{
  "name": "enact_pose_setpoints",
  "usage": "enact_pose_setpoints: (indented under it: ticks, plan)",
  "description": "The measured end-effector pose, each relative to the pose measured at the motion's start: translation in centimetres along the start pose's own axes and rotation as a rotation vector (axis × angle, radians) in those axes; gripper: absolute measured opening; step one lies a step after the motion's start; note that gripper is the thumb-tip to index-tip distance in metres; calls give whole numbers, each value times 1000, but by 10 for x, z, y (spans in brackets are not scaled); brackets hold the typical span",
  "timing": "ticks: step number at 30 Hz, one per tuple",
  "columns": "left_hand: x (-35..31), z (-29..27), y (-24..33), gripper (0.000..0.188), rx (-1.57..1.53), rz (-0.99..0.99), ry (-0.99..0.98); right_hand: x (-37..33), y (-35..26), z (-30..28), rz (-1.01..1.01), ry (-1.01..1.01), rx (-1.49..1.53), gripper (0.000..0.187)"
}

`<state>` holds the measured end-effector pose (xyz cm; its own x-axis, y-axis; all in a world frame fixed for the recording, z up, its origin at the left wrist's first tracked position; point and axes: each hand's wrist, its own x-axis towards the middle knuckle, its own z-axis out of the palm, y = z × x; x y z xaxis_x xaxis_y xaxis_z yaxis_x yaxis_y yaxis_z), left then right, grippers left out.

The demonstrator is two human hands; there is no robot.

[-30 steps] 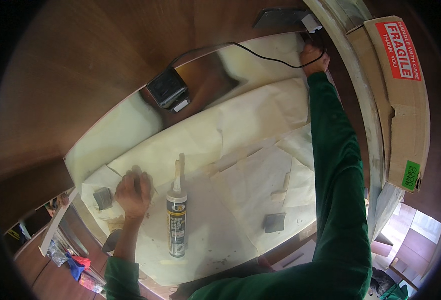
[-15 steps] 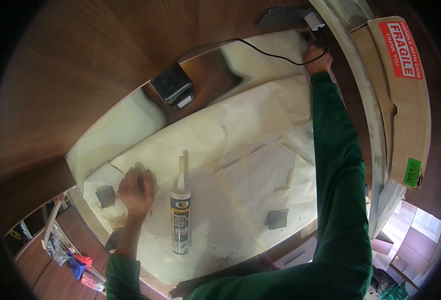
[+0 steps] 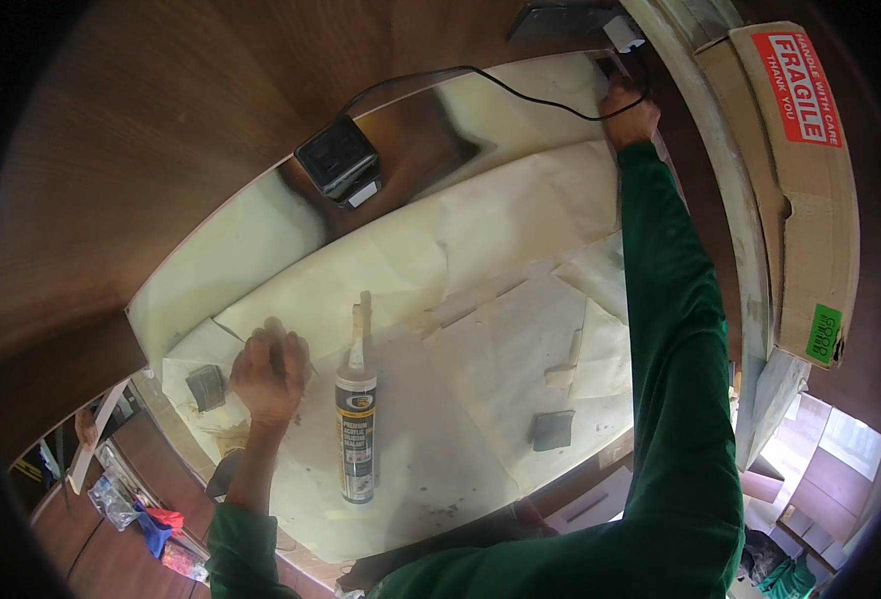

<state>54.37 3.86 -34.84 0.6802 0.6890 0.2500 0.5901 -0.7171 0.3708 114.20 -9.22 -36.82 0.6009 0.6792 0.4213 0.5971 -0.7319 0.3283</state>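
Observation:
My left hand [image 3: 269,377] rests on the pale paper sheet [image 3: 411,439], fingers curled in and nothing visible in them. Just right of it stands a sealant cartridge [image 3: 357,439] with a long nozzle, touched by neither hand. A dark grey folded square [image 3: 205,387], like sandpaper, lies left of that hand. My right arm stretches to the far right corner. There my right hand [image 3: 628,112] is closed at the panel's edge, beside a black cable; its fingertips and anything in them are hidden.
A black boxy device [image 3: 337,160] on the cable [image 3: 520,97] sits at the back edge. A white plug [image 3: 624,35] is at the far right. Another grey square [image 3: 552,430] lies on the paper. A cardboard box [image 3: 795,200] stands right, and plastic bags [image 3: 156,524] lie lower left.
The whole view has shifted slightly, moving things a little up and left. My right hand stays in the far corner and my left on the paper, with no clear change of grip.

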Motion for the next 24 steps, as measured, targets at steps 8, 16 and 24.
enact_pose_setpoints:
  ticks: [8,16,24]
  plan:
    - [0,1,-2,23,16,24,-1,12,14,26,-5,109,-6,26]
    - [0,1,0,23,17,14,16,-7,9,8,59,-43,36,27]
    - [2,1,0,24,-15,28,38,13,8,22,9,0,-19,32]
